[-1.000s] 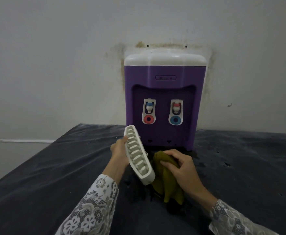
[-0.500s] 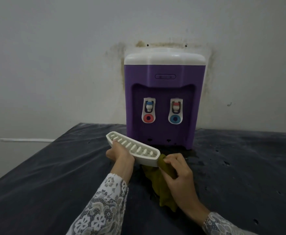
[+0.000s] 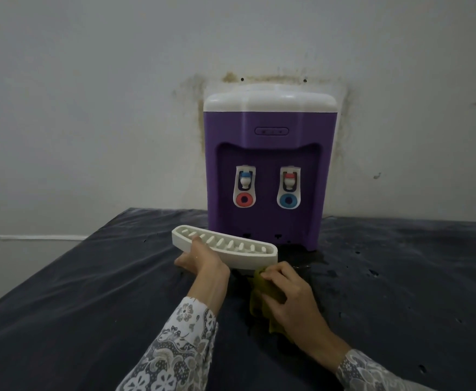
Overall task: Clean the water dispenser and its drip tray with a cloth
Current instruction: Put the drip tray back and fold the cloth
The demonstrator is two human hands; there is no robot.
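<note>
Standing against: the stained grey wall (image 3: 90, 108) rises behind everything, with dark mould marks around the machine
Table: a dark covered table (image 3: 76, 292) fills the lower half of the view, its surface speckled with wet spots near the machine
Water dispenser: the purple water dispenser (image 3: 269, 165) with a white top stands upright at the far edge of the table, its front turned toward the camera; two taps sit in its recess, one over a red ring on the left of the view and one over a blue ring on the right
Sleeves: patterned grey and white sleeves (image 3: 174, 348) reach in from the bottom edge
Drip tray: the white drip tray (image 3: 231, 249) is out of the machine and held just in front of its base, slotted face up and nearly level; its long axis runs from upper left to lower right across the view, the left end farther from the camera, the right end nearest the cloth
Left hand: the left hand (image 3: 203, 263) grips the tray at its left part, thumb over the near rim onto the slots, fingers curled beneath
Right hand: the right hand (image 3: 284, 289) clutches the cloth, fingers bent round it, knuckles up
Cloth: the olive-yellow cloth (image 3: 262, 297) is bunched under the right hand, its top touching the underside of the tray's right end, its tail hanging toward the table
</note>
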